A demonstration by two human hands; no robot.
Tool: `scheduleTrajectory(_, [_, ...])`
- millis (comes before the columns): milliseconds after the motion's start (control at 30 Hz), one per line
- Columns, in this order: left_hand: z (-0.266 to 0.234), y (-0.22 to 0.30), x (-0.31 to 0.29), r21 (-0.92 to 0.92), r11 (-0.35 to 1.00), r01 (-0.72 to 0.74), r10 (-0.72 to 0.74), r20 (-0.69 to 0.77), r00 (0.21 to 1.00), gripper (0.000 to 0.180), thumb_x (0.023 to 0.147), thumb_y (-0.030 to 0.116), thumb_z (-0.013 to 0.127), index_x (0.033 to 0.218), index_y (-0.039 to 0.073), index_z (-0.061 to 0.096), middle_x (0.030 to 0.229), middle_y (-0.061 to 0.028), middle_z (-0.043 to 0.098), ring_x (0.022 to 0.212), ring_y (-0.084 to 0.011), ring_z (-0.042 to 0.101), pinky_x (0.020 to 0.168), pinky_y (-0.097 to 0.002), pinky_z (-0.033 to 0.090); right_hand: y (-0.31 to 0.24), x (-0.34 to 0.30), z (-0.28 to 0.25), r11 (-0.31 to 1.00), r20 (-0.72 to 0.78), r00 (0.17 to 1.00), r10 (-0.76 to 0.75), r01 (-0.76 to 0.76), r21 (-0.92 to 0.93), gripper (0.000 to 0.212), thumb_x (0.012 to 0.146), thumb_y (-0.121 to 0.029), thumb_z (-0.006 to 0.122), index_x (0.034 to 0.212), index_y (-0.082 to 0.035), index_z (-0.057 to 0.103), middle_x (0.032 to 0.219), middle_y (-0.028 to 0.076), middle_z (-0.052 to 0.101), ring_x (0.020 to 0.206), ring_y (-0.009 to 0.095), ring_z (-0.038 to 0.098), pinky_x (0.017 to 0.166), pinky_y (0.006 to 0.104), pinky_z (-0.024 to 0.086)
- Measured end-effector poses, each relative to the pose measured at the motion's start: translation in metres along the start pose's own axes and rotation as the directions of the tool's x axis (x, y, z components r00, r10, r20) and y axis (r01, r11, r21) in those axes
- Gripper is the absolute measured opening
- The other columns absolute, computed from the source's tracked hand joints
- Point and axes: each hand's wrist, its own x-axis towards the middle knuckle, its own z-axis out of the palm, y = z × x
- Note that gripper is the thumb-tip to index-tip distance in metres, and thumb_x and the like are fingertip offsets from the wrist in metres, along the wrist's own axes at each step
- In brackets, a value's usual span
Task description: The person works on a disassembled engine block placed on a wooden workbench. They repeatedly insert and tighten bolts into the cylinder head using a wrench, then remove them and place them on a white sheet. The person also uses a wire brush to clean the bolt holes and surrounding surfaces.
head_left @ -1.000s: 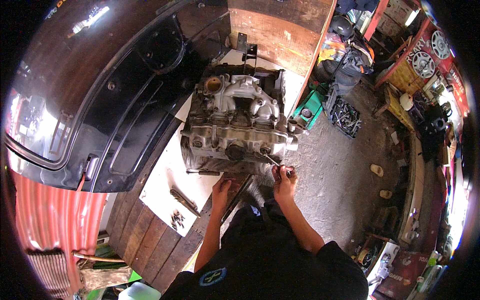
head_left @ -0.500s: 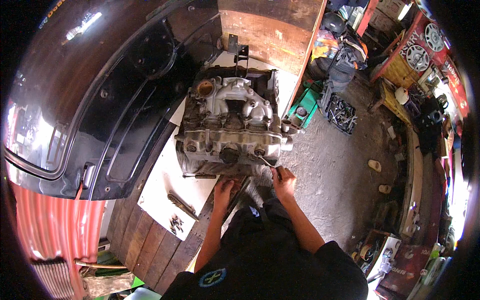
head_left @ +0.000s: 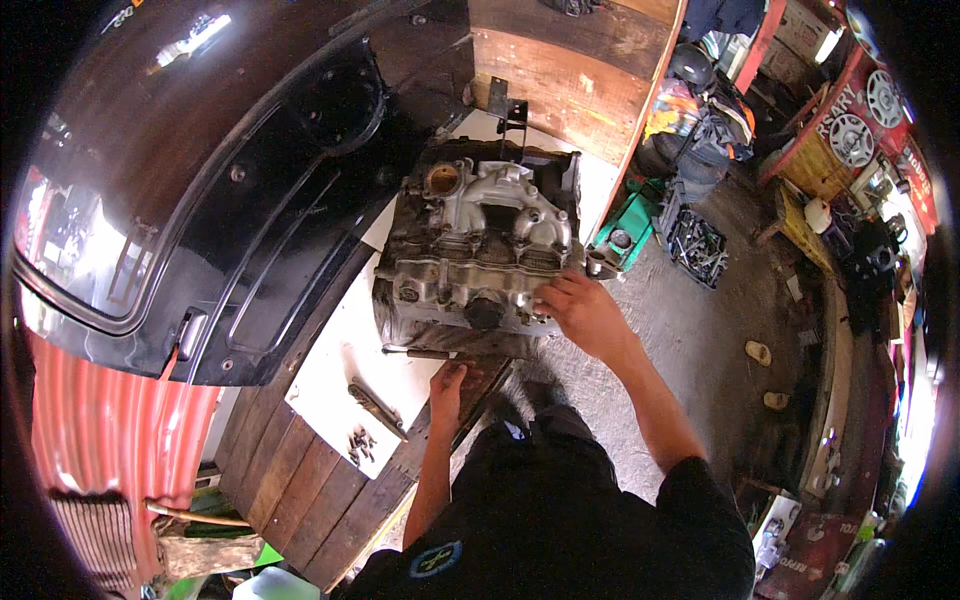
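Note:
A greasy metal engine point(head_left: 480, 245) sits on a white board point(head_left: 335, 400) on the wooden bench. My right hand point(head_left: 590, 312) is at its near right corner, fingers bent together against a round fitting on the side. What they grip is hidden by the hand. At the bench's near edge rests my left hand point(head_left: 448, 385), its fingers curled in, with nothing visible in them. Just beyond it, a thin tool with a dark handle point(head_left: 428, 354) lies along the engine's foot. A long narrow metal piece point(head_left: 376, 408) and several small bolts point(head_left: 360, 443) lie on the board.
A large black vehicle panel point(head_left: 270, 230) stands along the left side of the bench. Behind the engine rises a wooden partition point(head_left: 570, 75). On the floor to the right are a green metal box point(head_left: 628, 232) and a dark tray of tools point(head_left: 698, 245). A slipper point(head_left: 758, 353) lies farther right.
My right hand has moved up from the handle of a slim metal tool to the engine's side, and that handle no longer shows. My left hand stays at the bench edge. The view has shifted slightly.

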Motion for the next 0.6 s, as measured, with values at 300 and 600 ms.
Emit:
scheduleTrajectory(300, [-0.016, -0.012, -0.015, 0.040, 0.998, 0.054, -0.049, -0.120, 0.992, 0.018, 0.096, 0.016, 0.055, 0.100, 0.001, 0.064, 0.093, -0.0089, 0.069, 0.082, -0.0200, 0.068, 0.072, -0.0327, 0.053, -0.042, 0.060, 0.070, 0.960, 0.627, 0.745, -0.228, 0.279, 0.017, 0.009, 0.069, -0.008, 0.066, 0.078, -0.006, 0.068, 0.077, 0.010, 0.066, 0.084, 0.031, 0.066, 0.069, 0.0406, 0.055])
scheduleTrajectory(600, [-0.007, -0.015, -0.004, 0.065, 0.998, 0.011, -0.009, -0.040, 0.999, 0.018, 0.095, 0.016, 0.056, 0.099, 0.001, 0.064, 0.089, -0.0090, 0.070, 0.080, -0.0185, 0.068, 0.070, -0.0311, 0.051, -0.029, 0.034, 0.012, 0.995, 0.259, 0.962, -0.088, 0.096, -0.018, 0.008, 0.071, -0.007, 0.068, 0.077, -0.002, 0.066, 0.075, 0.010, 0.065, 0.082, 0.029, 0.066, 0.069, 0.0390, 0.055])
